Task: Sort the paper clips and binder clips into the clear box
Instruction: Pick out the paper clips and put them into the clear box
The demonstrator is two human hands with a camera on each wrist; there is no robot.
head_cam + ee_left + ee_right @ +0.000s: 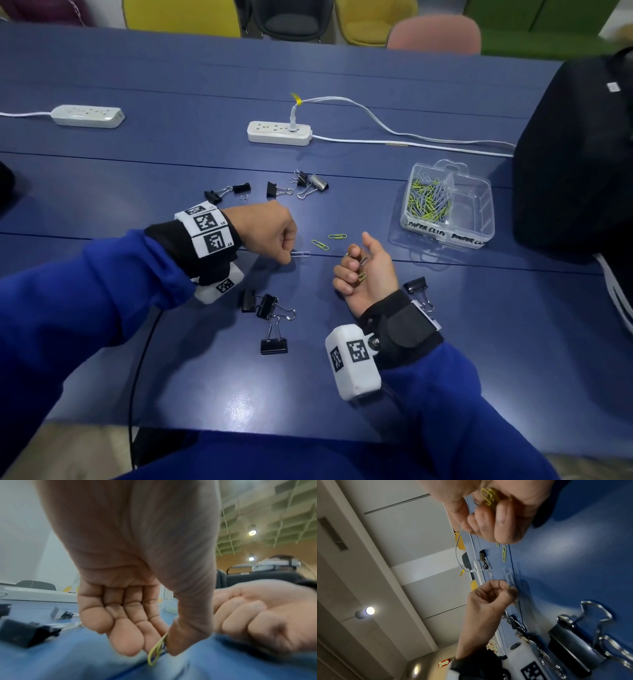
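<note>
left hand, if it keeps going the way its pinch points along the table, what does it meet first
The left hand pinches paper clips low over the table, pointing toward the right hand. A pale paper clip lies right at its fingertips; beyond, probably the right hand, though depth is unclear.

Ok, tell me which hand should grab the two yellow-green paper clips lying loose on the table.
Left. The left hand already works at the table, pinching a silver paper clip beside the two yellow-green paper clips. The right hand lies palm-up, cupping collected clips.
</note>
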